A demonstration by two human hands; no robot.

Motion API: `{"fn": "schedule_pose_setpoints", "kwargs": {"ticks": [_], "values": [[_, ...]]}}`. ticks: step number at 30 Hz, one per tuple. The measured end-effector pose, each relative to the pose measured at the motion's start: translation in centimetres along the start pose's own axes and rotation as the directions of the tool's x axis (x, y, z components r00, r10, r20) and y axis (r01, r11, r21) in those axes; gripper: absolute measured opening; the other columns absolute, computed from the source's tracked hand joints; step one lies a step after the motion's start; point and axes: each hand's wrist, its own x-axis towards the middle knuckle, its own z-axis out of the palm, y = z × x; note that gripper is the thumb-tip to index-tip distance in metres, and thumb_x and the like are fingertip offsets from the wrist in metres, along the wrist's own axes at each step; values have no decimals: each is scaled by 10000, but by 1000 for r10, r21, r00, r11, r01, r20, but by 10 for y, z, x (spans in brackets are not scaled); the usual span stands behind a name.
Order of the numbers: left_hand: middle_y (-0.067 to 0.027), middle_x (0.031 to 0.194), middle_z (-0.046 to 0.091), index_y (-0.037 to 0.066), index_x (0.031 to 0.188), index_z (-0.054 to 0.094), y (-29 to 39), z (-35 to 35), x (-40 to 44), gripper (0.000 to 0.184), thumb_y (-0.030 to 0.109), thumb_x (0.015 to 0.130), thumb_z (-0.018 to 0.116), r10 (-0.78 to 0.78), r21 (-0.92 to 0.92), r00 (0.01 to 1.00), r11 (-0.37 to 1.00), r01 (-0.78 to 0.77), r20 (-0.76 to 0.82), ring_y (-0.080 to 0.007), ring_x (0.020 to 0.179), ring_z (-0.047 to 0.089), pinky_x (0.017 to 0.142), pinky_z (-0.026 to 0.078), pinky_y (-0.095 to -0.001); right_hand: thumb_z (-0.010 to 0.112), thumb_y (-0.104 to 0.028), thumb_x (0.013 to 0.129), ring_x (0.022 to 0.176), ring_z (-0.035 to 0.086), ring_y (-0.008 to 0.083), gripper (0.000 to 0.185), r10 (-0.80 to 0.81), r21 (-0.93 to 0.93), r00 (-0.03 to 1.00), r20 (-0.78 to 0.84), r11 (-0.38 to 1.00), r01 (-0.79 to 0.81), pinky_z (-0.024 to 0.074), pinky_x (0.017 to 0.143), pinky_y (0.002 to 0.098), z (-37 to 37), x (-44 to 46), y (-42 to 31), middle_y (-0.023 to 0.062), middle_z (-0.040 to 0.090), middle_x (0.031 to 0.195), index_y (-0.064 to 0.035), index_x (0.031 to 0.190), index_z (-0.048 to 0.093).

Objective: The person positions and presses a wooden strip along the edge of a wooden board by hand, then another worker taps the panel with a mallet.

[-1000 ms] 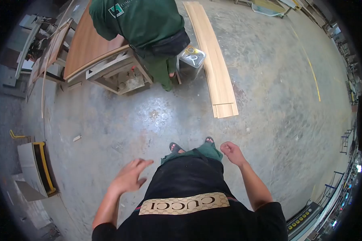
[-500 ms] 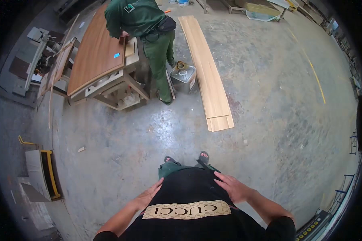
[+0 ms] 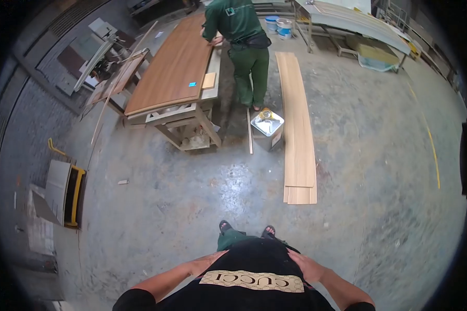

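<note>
My left hand [image 3: 207, 263] lies flat against the left side of my black shirt [image 3: 254, 259], fingers stretched out and nothing in it. On the other side my right hand [image 3: 306, 265] rests on the shirt at the waist, open and empty, its fingertips partly hidden along the cloth. Below the shirt show green trousers [image 3: 233, 238] and my sandalled feet. Ahead on the floor lies a stack of long, pale wooden boards [image 3: 297, 129], apart from both hands.
A co-worker in green [image 3: 251, 67] leans over a brown wooden panel [image 3: 171, 62] on a workbench [image 3: 184, 116]. A square metal can [image 3: 267, 127] stands between the bench and the boards. Buckets [image 3: 284, 28] are farther back. A grey and yellow object [image 3: 67, 192] stands at left.
The view has tilted up, so the bench, boards and can sit lower and more to the right. The co-worker has moved farther along the bench. My hands stay at my waist.
</note>
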Motion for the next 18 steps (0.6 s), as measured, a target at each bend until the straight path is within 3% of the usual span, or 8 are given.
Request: {"fn": "schedule_pose_setpoints", "kwargs": {"ticks": [5, 11, 18], "values": [[-191, 1534, 153, 40, 1496, 49, -17, 14, 12, 1039, 431, 768, 679, 48, 101, 998, 994, -44, -35, -330, 1425, 166, 1163, 139, -413, 798, -262, 637, 1336, 346, 382, 1003, 56, -20, 997, 47, 998, -55, 314, 1086, 434, -6, -6, 9, 204, 233, 1514, -48, 1443, 241], [-193, 1527, 172, 38, 1494, 58, 20, 14, 9, 1041, 437, 764, 682, 33, 195, 996, 981, -17, -79, -333, 1418, 186, 1159, 155, -416, 796, -273, 626, 1359, 314, 365, 1009, 76, -28, 993, 94, 997, -74, 295, 1097, 420, -11, -6, 16, 212, 222, 1515, -11, 1435, 252], [-193, 1528, 176, 39, 1494, 60, 13, 16, 10, 1069, 444, 734, 693, 97, 170, 990, 982, -79, -101, -337, 1415, 196, 1159, 162, -411, 782, -240, 629, 1371, 297, 354, 1015, 93, -55, 988, 121, 995, -87, 278, 1107, 409, -14, -4, 16, 211, 216, 1516, -21, 1450, 227]]}}
